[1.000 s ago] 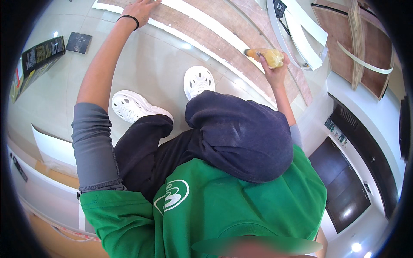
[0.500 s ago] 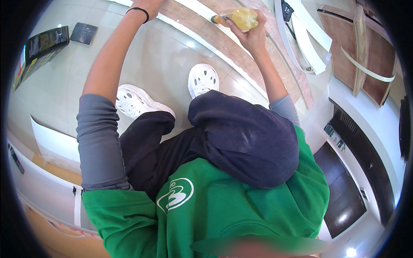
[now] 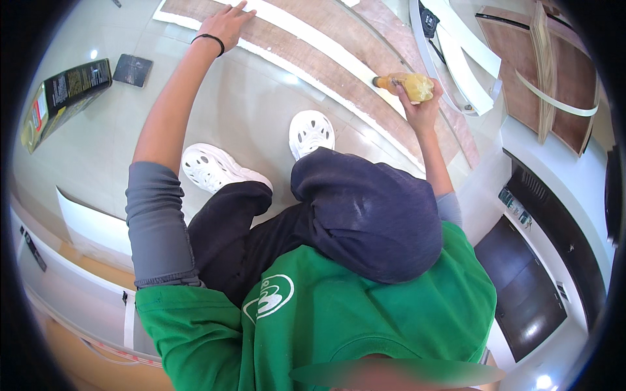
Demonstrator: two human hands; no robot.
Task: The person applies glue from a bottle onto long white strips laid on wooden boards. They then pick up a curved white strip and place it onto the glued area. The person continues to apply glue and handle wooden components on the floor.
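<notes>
A clear plastic bottle (image 3: 420, 90) of yellowish contents is gripped in my right hand (image 3: 422, 112), lying nearly sideways. Its dark-tipped narrow end points left, over the white band on a long curved wooden board (image 3: 297, 60). Whether that tip touches the board I cannot tell. At the board's far left part, my left hand (image 3: 225, 27) rests with its fingers stretched out on the wood, a thin black band around the wrist. White material runs along the board's near edge and in a band along its length.
My white shoes (image 3: 312, 132) stand on the tiled floor close to the board. Left lie a dark square plate (image 3: 132, 70) and a black-and-yellow box (image 3: 68, 98). Curved white strips (image 3: 466, 58) with a black device (image 3: 428, 21) and brown wooden panels (image 3: 508, 58) occupy the far right.
My right hand has moved right and nearer along the board with the bottle. My left hand remains on the board, its fingers now in full view as the view has shifted slightly.
</notes>
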